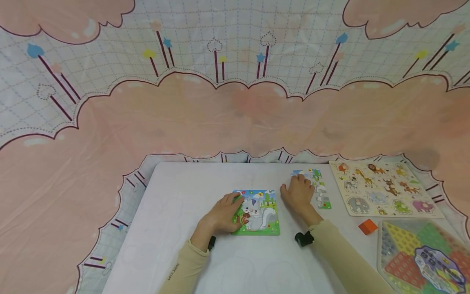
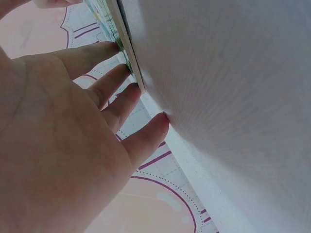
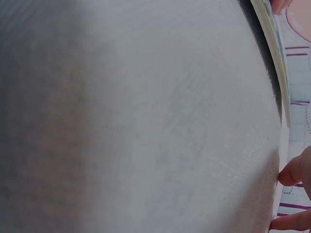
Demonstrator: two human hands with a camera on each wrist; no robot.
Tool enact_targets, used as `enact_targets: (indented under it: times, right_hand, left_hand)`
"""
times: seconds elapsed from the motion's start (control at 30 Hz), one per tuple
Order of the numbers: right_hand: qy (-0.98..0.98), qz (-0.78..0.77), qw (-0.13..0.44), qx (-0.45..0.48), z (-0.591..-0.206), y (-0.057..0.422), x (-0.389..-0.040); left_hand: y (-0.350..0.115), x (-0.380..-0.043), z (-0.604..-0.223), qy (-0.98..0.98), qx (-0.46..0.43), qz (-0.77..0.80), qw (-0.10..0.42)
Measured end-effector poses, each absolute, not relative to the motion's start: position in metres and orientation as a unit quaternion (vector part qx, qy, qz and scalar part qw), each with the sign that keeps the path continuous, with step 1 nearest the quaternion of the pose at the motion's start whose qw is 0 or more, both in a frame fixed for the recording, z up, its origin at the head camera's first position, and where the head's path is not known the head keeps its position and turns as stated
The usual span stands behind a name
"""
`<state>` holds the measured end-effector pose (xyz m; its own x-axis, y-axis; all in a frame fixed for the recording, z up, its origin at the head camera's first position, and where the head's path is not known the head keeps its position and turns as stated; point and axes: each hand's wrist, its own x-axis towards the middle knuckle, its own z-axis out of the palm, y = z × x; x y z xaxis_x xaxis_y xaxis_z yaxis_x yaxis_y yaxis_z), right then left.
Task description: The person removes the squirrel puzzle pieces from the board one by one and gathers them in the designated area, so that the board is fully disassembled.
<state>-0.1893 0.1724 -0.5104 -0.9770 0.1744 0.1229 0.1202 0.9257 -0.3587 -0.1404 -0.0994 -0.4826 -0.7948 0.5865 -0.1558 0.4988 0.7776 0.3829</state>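
Note:
A square picture puzzle point(image 1: 261, 218) with a cartoon grey squirrel lies on the table. My left hand point(image 1: 222, 213) rests at its left side, thumb low and fingers toward the top edge. In the left wrist view, the extended fingers of that hand point(image 2: 73, 121) touch the edge of the puzzle point(image 2: 127, 51) and the tabletop. Farther right, my right hand point(image 1: 299, 194) lies over the left part of a strip of puzzle pieces point(image 1: 324, 194), hiding some of it. Its fingertips point(image 3: 290, 173) touch the white surface in the right wrist view.
At the back right lies a wooden animal puzzle board point(image 1: 382, 195). Nearer stand a small orange block point(image 1: 368, 226) and a clear box of coloured pieces point(image 1: 404, 269). A patterned cloth point(image 1: 235, 118) hangs behind the white table point(image 1: 176, 196).

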Motion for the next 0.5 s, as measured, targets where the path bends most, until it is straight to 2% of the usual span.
enact_targets:
  times: [0.5]
  right_hand:
    - [-0.976,0.187,0.068,-0.088,-0.5089,0.1736,-0.1905]
  left_hand:
    - [-0.0995,-0.1393,-0.4805,0.933,0.291,0.162,0.136]
